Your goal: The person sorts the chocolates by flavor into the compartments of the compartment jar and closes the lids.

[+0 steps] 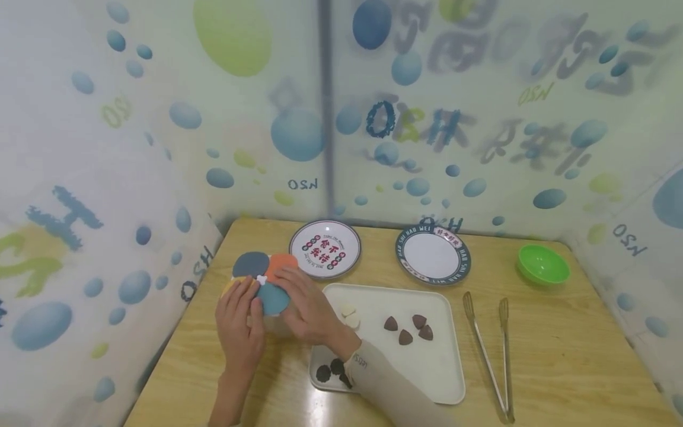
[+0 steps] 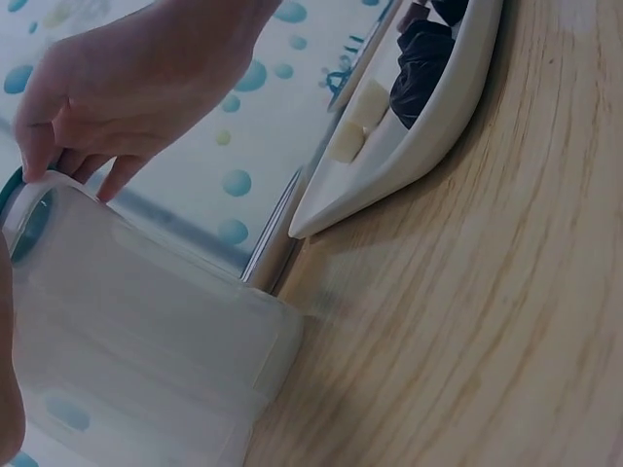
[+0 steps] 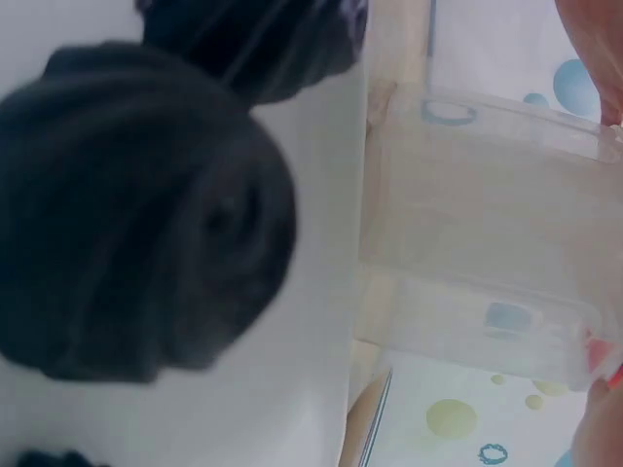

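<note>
A clear plastic storage container (image 2: 146,302) stands upright on the wooden table at the left. Its round top has four coloured lids: a dark blue lid (image 1: 251,265), an orange lid (image 1: 281,264), a teal lid (image 1: 274,299) and a yellow lid mostly covered by fingers. My left hand (image 1: 238,323) holds the container's top from the left, fingers over the yellow lid and thumb beside the teal one. From the right, my right hand (image 1: 309,308) grips the rim, its fingers over the orange lid. In the left wrist view the right hand's fingertips curl at the rim.
A white tray (image 1: 373,296) bears brown triangular pieces (image 1: 405,337), pale pieces (image 1: 349,314) and black ridged lumps (image 1: 323,373); my right forearm crosses it. Behind stand a red-lettered plate (image 1: 325,270) and a blue-rimmed plate (image 1: 430,255). Metal tongs (image 1: 482,350) and a green bowl (image 1: 543,264) are rightward.
</note>
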`<state>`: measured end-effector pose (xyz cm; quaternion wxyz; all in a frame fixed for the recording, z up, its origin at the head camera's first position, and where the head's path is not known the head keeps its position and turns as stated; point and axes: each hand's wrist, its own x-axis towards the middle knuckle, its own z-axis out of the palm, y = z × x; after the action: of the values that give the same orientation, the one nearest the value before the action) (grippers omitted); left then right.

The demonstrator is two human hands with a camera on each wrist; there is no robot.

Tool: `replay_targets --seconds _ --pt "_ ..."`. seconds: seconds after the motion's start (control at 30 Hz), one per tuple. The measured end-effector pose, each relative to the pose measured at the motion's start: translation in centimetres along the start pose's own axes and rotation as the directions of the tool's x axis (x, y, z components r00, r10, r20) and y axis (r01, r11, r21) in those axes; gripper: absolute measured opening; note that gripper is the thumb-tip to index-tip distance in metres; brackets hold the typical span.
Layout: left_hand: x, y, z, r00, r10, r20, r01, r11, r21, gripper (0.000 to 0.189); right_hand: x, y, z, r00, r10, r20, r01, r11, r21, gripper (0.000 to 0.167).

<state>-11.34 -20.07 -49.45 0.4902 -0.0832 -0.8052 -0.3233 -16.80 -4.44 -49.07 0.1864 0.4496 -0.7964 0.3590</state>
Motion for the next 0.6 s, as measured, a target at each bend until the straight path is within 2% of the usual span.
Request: replay_targets --seconds 0.23,0.43,0.6 --pt "-0.2 -0.4 -0.3 0.999 0.020 0.039 -0.020 1.000 -0.005 0.039 0.2 -0.1 -0.1 1.000 0.004 -0.019 -0.004 1.000 0.030 0.048" --pt "-0.3 -1.0 -0.9 0.990 0.100 0.094 -0.104 0.994 0.032 0.061 0.2 0.0 -0.1 1.000 -0.002 -0.023 0.003 0.999 0.041 0.048" --pt "-0.3 -1.5 -1.2 0.979 0.162 0.126 -0.166 0.986 0.023 0.067 0.1 0.2 -0.1 0.999 -0.009 -0.035 0.011 0.998 0.054 0.050"
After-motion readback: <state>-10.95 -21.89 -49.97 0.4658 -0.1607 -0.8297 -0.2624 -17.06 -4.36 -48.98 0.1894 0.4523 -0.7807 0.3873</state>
